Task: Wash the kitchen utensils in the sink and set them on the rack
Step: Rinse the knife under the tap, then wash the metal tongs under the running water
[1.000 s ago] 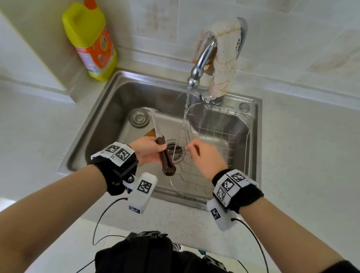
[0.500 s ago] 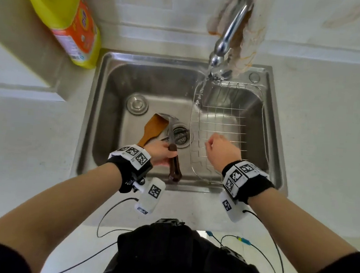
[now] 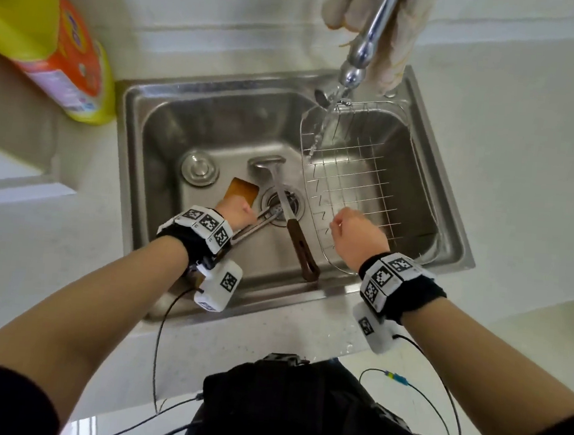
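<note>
A metal spatula [image 3: 282, 199] with a dark wooden handle lies free in the sink [image 3: 153, 143], head near the back, handle end against the front wall. A wooden spatula [image 3: 243, 190] lies left of the drain. My left hand [image 3: 235, 213] is down on its handle, fingers hidden behind the wrist. A thin metal utensil [image 3: 253, 227] pokes out from under that hand toward the drain. My right hand [image 3: 357, 234] hovers curled over the near left corner of the wire rack [image 3: 379, 177], with nothing in it.
Water runs from the tap [image 3: 358, 60] onto the rack's back left corner. A cloth hangs behind the tap. A yellow detergent bottle [image 3: 51, 40] stands on the counter left of the sink. A round drain plug [image 3: 200, 170] lies in the basin.
My left hand has let go of the metal spatula, which now lies in the sink, and has moved left onto the wooden spatula. My right hand stays over the rack.
</note>
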